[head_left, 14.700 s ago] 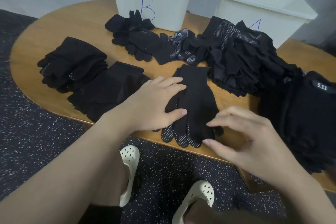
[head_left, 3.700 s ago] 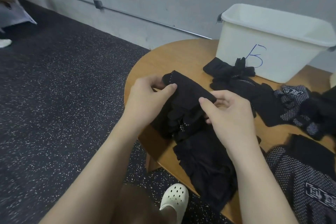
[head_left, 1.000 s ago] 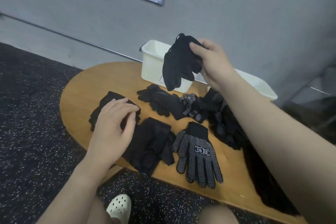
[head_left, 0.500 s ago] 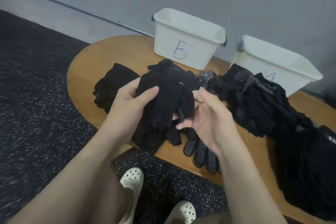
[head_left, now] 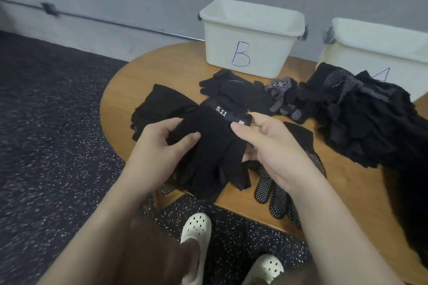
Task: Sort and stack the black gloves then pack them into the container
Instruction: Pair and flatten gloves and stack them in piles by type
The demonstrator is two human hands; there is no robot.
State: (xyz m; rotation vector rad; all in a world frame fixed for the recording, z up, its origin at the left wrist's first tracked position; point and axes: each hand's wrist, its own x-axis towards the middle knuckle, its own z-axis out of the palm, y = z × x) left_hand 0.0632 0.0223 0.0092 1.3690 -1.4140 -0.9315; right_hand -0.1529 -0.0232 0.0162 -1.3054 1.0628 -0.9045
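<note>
Both the left hand (head_left: 159, 143) and right hand (head_left: 266, 143) now grip the 5.11 glove (head_left: 213, 146) just fetched, ready for stacking.

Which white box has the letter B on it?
The left bin, standing clear behind the gloves. Its blue B shows fully; the right bin is partly hidden by the big glove pile.

I count two white bins at the table's far edge: bin B (head_left: 251, 37) at twelve o'clock and bin A (head_left: 379, 46) at two. My two hands, left hand (head_left: 159, 143) and right hand (head_left: 266, 146), hold one 5.11 glove (head_left: 215, 136). One dotted glove (head_left: 275, 194) lies at five o'clock. Two white clogs (head_left: 196, 229) show below. The loose glove heap (head_left: 361, 113) at three is too tangled to count.
</note>
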